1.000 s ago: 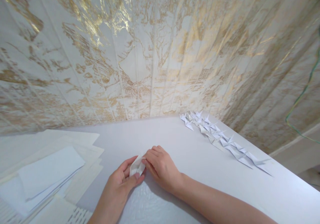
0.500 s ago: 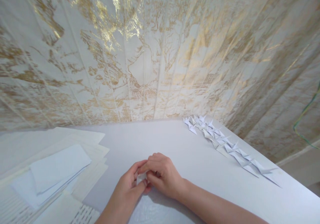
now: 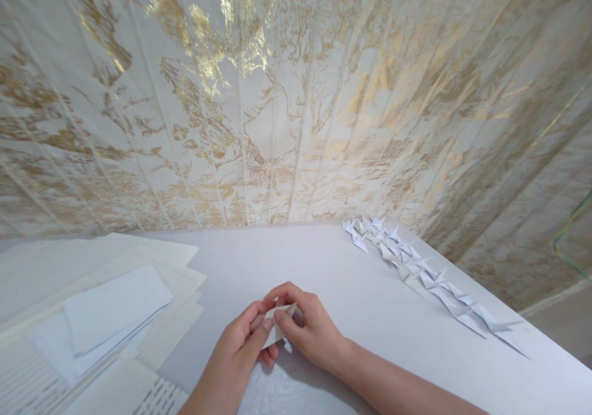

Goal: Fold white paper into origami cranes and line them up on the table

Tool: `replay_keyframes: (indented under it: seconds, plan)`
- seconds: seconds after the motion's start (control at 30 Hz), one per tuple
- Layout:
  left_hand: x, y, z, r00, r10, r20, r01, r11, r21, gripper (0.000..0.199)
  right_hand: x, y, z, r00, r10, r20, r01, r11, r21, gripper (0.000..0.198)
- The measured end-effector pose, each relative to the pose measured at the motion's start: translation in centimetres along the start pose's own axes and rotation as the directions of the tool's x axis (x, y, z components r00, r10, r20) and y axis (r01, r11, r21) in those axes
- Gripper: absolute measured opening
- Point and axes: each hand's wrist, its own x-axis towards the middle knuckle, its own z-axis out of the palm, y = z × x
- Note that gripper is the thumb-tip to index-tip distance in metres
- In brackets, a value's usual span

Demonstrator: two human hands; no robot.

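Between my two hands is a small piece of folded white paper point(image 3: 272, 336), partly covered by the fingers. My left hand point(image 3: 247, 336) pinches its left side, thumb on top and fingers beneath. On its right side my right hand point(image 3: 308, 322) is closed, with the thumb pressed on the paper and the index finger curled over its far edge. A pointed corner of the paper shows near the right index finger. Both hands are just above the white table point(image 3: 272, 254), near its front.
Several folded white paper cranes point(image 3: 416, 267) stand in rows along the table's right edge. At the left lie overlapping sheets of paper point(image 3: 173, 267), with a stack of white paper pieces point(image 3: 118, 307) on top. A gold-patterned curtain point(image 3: 277, 125) hangs behind the table.
The right thumb and fingers have shifted, and more of the folded paper now shows between my hands. The view has moved slightly, so the surroundings sit a little further right.
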Motion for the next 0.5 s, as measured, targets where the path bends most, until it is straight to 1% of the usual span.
replay_keyframes:
  seconds: [0.1,0.2,0.3,0.43,0.5]
  plan:
    - [-0.10,-0.22,-0.08,0.999,0.044,-0.016,-0.042,0.996,0.081,0.050,-0.13,0.25,0.07,0.998,-0.046,-0.043,0.047,0.999,0.012,0.027]
    - [-0.24,-0.01,-0.08,0.996,0.068,-0.055,-0.059,0.988,0.144,0.042,-0.07,0.36,-0.03,0.993,-0.079,-0.092,0.081,0.996,0.021,0.024]
    - [-0.48,0.32,0.05,0.997,0.058,-0.058,-0.050,0.990,0.131,0.039,-0.03,0.23,-0.10,0.992,-0.089,-0.089,0.090,0.996,0.008,0.021]
    - [-0.64,0.53,0.28,0.997,0.055,-0.056,-0.050,0.995,0.091,0.035,-0.30,-0.07,-0.06,0.993,-0.103,-0.050,0.101,0.994,-0.031,0.021]
    - [-0.59,0.57,0.29,0.996,0.056,-0.069,-0.051,0.996,0.077,0.033,-0.43,-0.13,-0.08,0.990,-0.133,-0.046,0.130,0.990,-0.046,0.021]
